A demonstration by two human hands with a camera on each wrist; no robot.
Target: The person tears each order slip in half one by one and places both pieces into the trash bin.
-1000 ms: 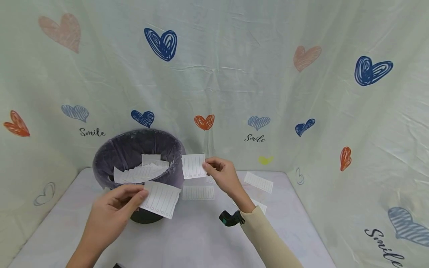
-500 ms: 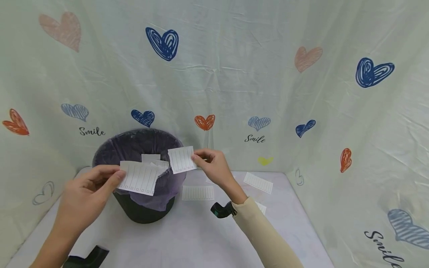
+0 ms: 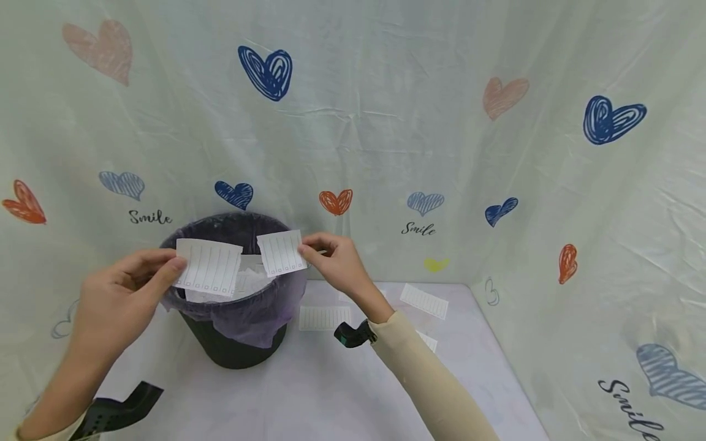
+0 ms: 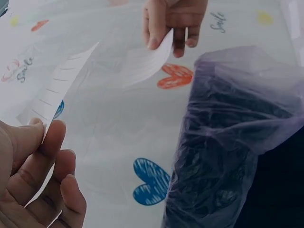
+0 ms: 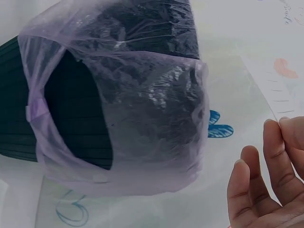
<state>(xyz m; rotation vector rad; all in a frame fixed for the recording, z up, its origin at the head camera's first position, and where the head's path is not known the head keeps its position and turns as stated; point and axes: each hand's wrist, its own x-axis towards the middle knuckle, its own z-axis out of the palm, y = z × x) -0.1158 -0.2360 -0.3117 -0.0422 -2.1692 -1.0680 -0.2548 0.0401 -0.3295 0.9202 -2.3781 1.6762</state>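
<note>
My left hand pinches one lined piece of paper by its left edge, between thumb and fingers. A second lined piece of paper is pinched at its right edge by my right hand. Both pieces are held above the opening of a dark trash can lined with a purple plastic bag. White paper scraps lie inside the can, partly hidden by the held pieces. The right wrist view shows the bag's knotted side and the right fingertips on the paper's edge.
On the white table, right of the can, lie a lined paper strip and another strip farther right; a third is partly behind the right sleeve. A heart-printed curtain hangs behind and at the sides.
Both hands have moved left and up with their pieces of paper. The left piece went from in front of the can to over its opening; the right one came in from beside the rim.
</note>
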